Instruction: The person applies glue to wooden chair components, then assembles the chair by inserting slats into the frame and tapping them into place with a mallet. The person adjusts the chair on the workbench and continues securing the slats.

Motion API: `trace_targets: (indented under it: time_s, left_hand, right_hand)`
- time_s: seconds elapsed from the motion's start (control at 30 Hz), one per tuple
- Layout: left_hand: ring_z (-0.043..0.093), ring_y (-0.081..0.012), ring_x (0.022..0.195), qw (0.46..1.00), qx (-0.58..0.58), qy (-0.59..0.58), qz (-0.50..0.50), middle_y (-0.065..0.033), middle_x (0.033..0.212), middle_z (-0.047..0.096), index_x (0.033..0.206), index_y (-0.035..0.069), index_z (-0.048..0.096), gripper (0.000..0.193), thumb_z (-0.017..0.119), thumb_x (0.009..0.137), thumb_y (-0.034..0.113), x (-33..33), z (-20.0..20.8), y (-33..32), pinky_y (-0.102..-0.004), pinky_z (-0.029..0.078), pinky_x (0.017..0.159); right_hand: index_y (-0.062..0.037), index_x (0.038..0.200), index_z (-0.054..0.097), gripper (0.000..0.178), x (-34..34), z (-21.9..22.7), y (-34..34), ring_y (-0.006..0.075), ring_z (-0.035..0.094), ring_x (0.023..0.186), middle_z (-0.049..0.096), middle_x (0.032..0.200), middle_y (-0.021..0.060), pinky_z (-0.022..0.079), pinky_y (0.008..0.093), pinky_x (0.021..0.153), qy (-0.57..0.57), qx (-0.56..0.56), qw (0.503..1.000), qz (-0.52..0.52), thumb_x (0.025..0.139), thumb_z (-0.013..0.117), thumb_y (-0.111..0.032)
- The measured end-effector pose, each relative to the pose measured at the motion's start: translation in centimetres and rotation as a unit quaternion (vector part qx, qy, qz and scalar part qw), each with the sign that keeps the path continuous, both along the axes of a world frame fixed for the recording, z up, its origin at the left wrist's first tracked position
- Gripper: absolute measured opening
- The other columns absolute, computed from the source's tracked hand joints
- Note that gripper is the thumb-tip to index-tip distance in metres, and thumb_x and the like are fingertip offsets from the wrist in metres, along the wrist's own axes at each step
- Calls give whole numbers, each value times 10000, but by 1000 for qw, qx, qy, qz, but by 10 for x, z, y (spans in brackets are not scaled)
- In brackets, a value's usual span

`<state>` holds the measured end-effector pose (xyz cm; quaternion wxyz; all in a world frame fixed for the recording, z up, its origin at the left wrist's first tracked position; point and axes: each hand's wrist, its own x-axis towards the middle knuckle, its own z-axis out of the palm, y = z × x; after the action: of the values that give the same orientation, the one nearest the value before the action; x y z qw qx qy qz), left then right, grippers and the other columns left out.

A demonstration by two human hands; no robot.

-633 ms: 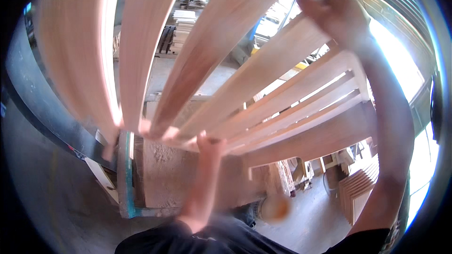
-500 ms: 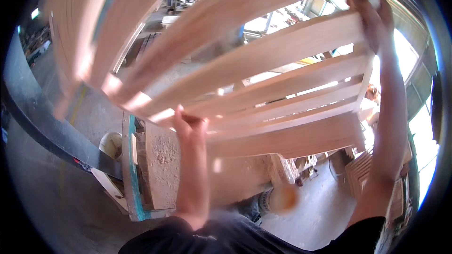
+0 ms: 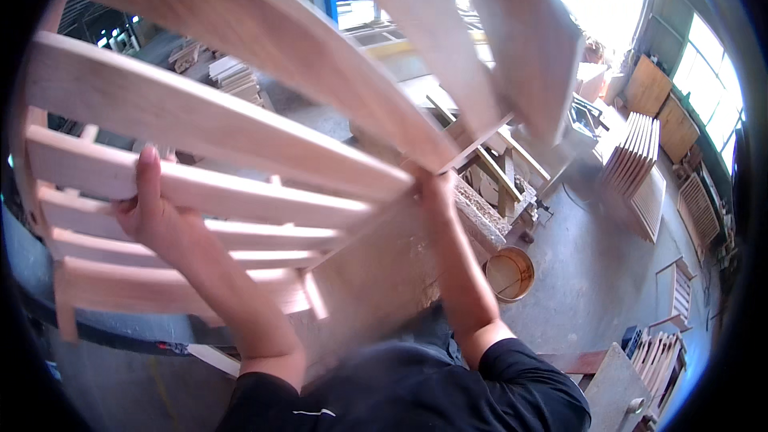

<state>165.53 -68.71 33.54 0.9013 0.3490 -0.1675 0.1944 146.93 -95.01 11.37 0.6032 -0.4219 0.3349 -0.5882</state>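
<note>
A large pale wooden slatted frame (image 3: pixel 240 130), with broad curved slats and narrower ones between rails, is held up in front of me and fills the left and middle of the view. My left hand (image 3: pixel 154 210) is closed around one of the narrower slats, its thumb up over the slat's face. At the frame's right side my right hand (image 3: pixel 434 184) grips the rail where the slats end; its fingers are partly hidden behind the wood. The frame is tilted, and its upper right slats are smeared by motion.
Below the frame is a blurred wooden work surface (image 3: pixel 384 272). A round bucket (image 3: pixel 510 274) stands right of my right forearm, near a dusty wooden structure (image 3: pixel 500 164). Slatted panels (image 3: pixel 632 156) lean together farther right. A slatted wooden piece (image 3: pixel 658 360) lies at lower right.
The slatted frame has turned and swung to the left. My right hand has come down from the upper right to the middle, and my left hand has shifted left. The view has turned right.
</note>
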Motion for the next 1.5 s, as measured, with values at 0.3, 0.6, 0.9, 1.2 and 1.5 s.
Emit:
trace_targets:
  time_s: [0.3,0.6,0.9,1.2,1.5]
  left_hand:
    - [622,-243,957,973,212,13,92,-161,1057,570,1209,-13,464,637,801,697,161,4,-56,-15,-337,577,871]
    - [635,-244,971,947,305,54,82,-169,1088,567,1190,-23,465,533,751,749,69,19,-96,-54,-361,614,859]
    - [671,-216,884,911,388,-2,140,-179,1040,639,1120,-59,505,502,807,721,-20,46,-130,-84,-311,592,830]
    - [638,-191,936,915,386,-84,80,-169,1098,632,1091,-81,563,455,814,735,51,61,-180,-84,-331,567,843]
    - [598,-245,1096,860,468,-203,-1,-135,1158,568,1262,-30,482,464,730,900,119,20,-175,-48,-378,443,999]
  right_hand:
    - [17,968,702,319,69,-174,32,196,705,681,711,847,109,618,338,561,108,181,943,259,858,789,-270]
    - [-13,939,671,285,145,-263,54,201,681,661,663,787,84,600,352,518,43,323,912,248,854,764,-269]
    - [-81,929,632,134,168,-322,44,233,688,759,652,828,81,597,374,626,162,249,903,309,890,695,-192]
    - [-35,809,688,177,41,-171,48,168,636,621,659,716,66,509,319,582,274,67,921,270,907,688,-182]
    - [36,1306,536,640,-35,-85,-72,208,547,1137,594,1259,125,418,370,977,267,-282,919,-67,836,824,-289]
